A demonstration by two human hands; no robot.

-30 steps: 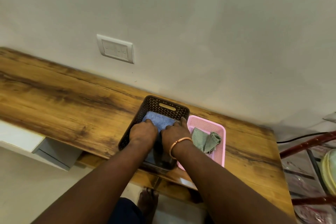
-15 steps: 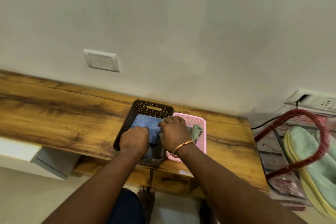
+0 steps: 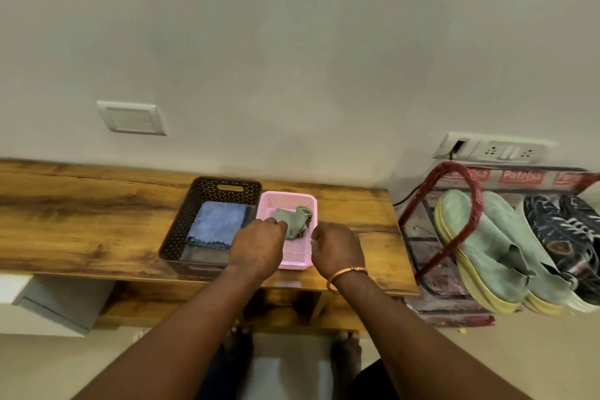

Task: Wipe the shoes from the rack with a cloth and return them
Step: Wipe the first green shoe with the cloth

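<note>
A crumpled grey-green cloth (image 3: 292, 221) lies in a pink basket (image 3: 293, 256) on the wooden table (image 3: 81, 221). My left hand (image 3: 258, 245) reaches over the basket's left rim and its fingertips touch the cloth. My right hand (image 3: 337, 248) hovers loosely curled just right of the basket, holding nothing. A folded blue cloth (image 3: 217, 221) lies flat in a dark brown basket (image 3: 181, 230) to the left. On the red shoe rack (image 3: 454, 214) at the right stand pale green shoes (image 3: 487, 247) and dark patterned sneakers (image 3: 558, 234).
A switch plate (image 3: 131, 117) is on the wall above the table and a socket strip (image 3: 493, 149) with a plugged cable is above the rack. A white drawer unit (image 3: 48, 299) sits below the table at left. My bare feet are on the floor.
Both hands have left the brown basket and the blue cloth, moving right to the pink basket. My view has swung right, so the shoe rack now shows.
</note>
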